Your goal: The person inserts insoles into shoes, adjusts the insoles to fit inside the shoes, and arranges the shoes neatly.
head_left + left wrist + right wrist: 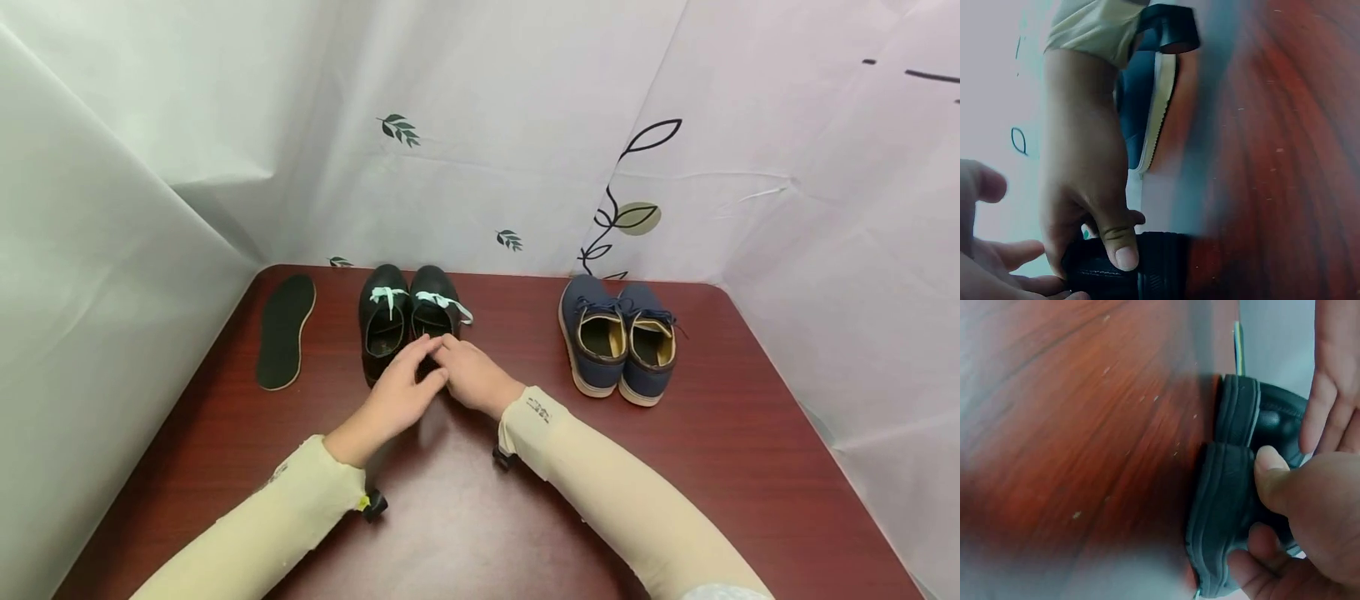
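Observation:
A pair of black shoes with pale mint laces stands side by side at the table's back, toes away. My right hand (472, 375) grips the heel of the right black shoe (435, 286); in the right wrist view its thumb presses the heel (1217, 500) from outside, with the fingers curled by the shoe's side. My left hand (397, 392) is beside it, fingertips meeting the right hand's over the shoe opening. Its fingers (1319, 409) look fairly straight and hold nothing. Just in front of the left hand is the left black shoe (384, 282), partly covered by it.
A black insole (285, 333) lies at the left of the reddish-brown table (465, 533). To the right stands a pair of navy shoes (596, 358) with tan soles. White curtains (480, 100) with leaf prints hang behind and at both sides.

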Action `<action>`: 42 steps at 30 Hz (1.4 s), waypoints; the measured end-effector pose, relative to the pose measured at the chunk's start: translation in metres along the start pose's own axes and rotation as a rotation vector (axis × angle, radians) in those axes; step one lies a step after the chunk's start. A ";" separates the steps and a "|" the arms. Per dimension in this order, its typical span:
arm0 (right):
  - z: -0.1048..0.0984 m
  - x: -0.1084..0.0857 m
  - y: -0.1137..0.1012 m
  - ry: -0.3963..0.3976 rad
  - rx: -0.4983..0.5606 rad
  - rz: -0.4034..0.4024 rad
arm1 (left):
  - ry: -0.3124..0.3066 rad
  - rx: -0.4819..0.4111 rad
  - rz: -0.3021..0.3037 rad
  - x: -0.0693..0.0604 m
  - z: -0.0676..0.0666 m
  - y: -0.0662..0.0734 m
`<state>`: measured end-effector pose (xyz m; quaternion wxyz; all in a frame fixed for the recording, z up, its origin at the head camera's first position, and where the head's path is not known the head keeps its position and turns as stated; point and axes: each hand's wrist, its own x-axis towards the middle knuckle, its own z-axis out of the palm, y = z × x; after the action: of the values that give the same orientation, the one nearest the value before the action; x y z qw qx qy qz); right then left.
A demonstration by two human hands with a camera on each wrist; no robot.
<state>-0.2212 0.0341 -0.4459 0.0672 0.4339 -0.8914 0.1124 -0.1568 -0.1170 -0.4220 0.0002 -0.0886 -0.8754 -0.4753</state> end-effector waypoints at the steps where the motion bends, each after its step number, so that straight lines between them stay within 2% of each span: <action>1: -0.001 0.000 0.001 -0.011 0.008 0.004 | -0.009 0.053 0.023 -0.002 0.001 0.000; 3: -0.002 0.000 0.002 -0.036 0.038 0.025 | -0.018 0.128 0.048 -0.005 0.004 0.000; 5: -0.002 0.000 0.002 -0.060 0.052 0.036 | -0.030 0.153 0.058 -0.008 0.005 0.000; 8: -0.001 -0.001 0.003 -0.079 0.051 0.043 | -0.042 0.175 0.061 -0.011 0.005 -0.002; 13: 0.001 -0.001 0.002 -0.065 0.011 0.051 | -0.054 0.174 0.087 -0.014 0.002 -0.003; 16: 0.000 0.000 -0.002 -0.073 0.013 0.055 | -0.036 0.127 0.105 -0.018 -0.005 -0.008; 21: -0.009 0.006 -0.007 -0.095 0.014 0.111 | -0.004 -0.055 0.159 -0.026 -0.017 -0.022; 24: -0.017 0.008 -0.008 -0.039 -0.004 0.148 | -0.082 -0.132 0.186 -0.028 -0.022 -0.030; 27: -0.023 0.013 -0.015 0.033 0.004 0.135 | -0.185 -0.160 0.184 -0.031 -0.026 -0.035; 30: -0.026 0.022 -0.029 0.075 -0.014 0.080 | -0.217 -0.199 0.162 -0.034 -0.032 -0.039; 32: -0.027 0.031 -0.042 0.078 -0.063 0.039 | -0.234 -0.196 0.160 -0.038 -0.036 -0.042; 34: -0.028 0.040 -0.055 0.060 -0.100 0.029 | -0.271 -0.179 0.183 -0.042 -0.037 -0.046; 38: -0.026 0.053 -0.070 -0.043 -0.122 0.083 | -0.369 -0.106 0.250 -0.047 -0.036 -0.050; 40: -0.022 0.056 -0.072 -0.101 -0.098 0.119 | -0.377 -0.097 0.259 -0.048 -0.035 -0.052; 42: -0.013 0.058 -0.072 -0.127 -0.074 0.151 | -0.364 -0.114 0.258 -0.048 -0.037 -0.054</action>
<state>-0.1994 -0.0495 -0.4101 0.0177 0.3691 -0.9275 0.0563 -0.1213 -0.1839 -0.4513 -0.1022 -0.2839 -0.8142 -0.4960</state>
